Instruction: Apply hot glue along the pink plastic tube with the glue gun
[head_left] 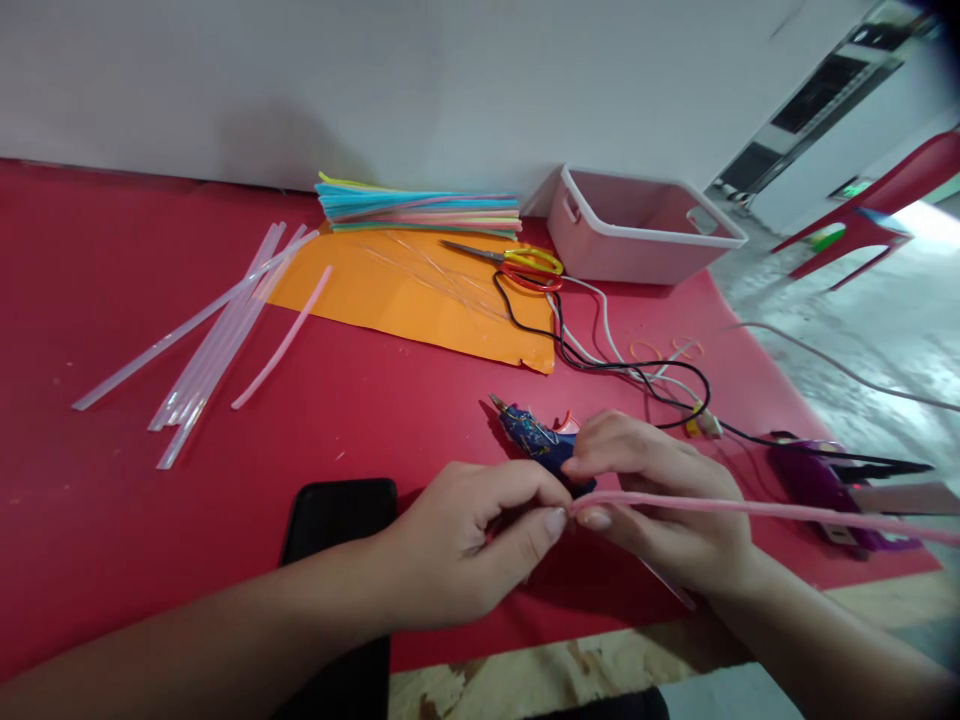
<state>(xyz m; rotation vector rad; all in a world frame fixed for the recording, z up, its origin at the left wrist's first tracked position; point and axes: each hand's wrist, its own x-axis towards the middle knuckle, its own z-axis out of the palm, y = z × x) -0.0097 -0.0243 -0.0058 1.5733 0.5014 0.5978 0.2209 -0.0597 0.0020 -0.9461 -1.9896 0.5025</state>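
Observation:
Between my two hands runs a long pink pipe cleaner [787, 511], its far end stretching off to the right. My left hand [480, 540] pinches its near end with thumb and forefinger. Close beside, my right hand [660, 490] grips the same stem, which bends slightly at the fingertips. Just behind the hands lies a dark blue glue gun [536, 437], partly covered by my right hand. Below the right palm a thin clear strip [671, 585] sticks out; what it belongs to is hidden. Another short pink pipe cleaner [283, 340] rests on the red table.
Clear glue sticks [217, 345] lie at left. An orange sheet [405, 305] bears scissors [525, 262], with a pipe cleaner bundle [420, 210] behind. A pink bin [637, 240] stands at the back; cables [600, 365] lead to a purple power strip [817, 490]. A black phone [337, 520] lies front left.

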